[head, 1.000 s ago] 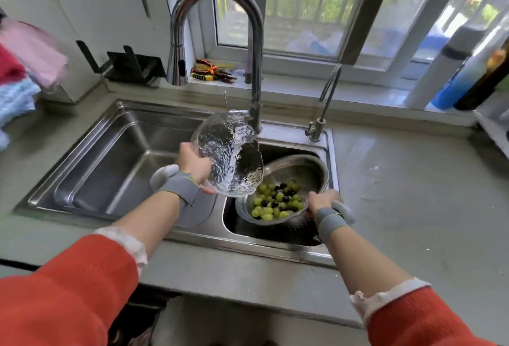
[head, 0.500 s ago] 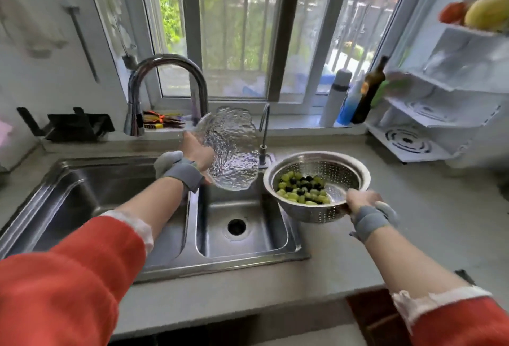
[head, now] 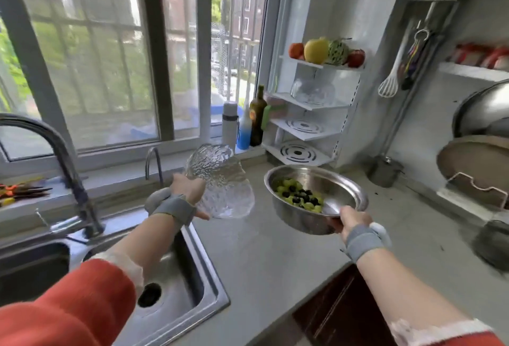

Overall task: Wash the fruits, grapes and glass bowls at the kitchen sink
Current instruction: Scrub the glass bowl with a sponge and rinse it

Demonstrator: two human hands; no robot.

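Broadly, from largest to smallest: I see a grey countertop (head: 275, 263) running right from a steel sink (head: 198, 276), whose tap (head: 63, 158) arches at the left below a barred window (head: 110, 56). A white corner shelf (head: 308, 108) stands at the back; its top tier carries fruits (head: 325, 50), and the tier below holds an upturned glass bowl (head: 312, 92). My right hand (head: 354, 221) grips the near rim of a metal colander (head: 316, 202), held tilted above the countertop, with green and dark grapes (head: 300, 198) pooled inside. My left hand (head: 187, 191) clasps the edge of a textured glass dish (head: 220, 183), held on its side over the counter just right of the sink. Both wrists wear grey bands.
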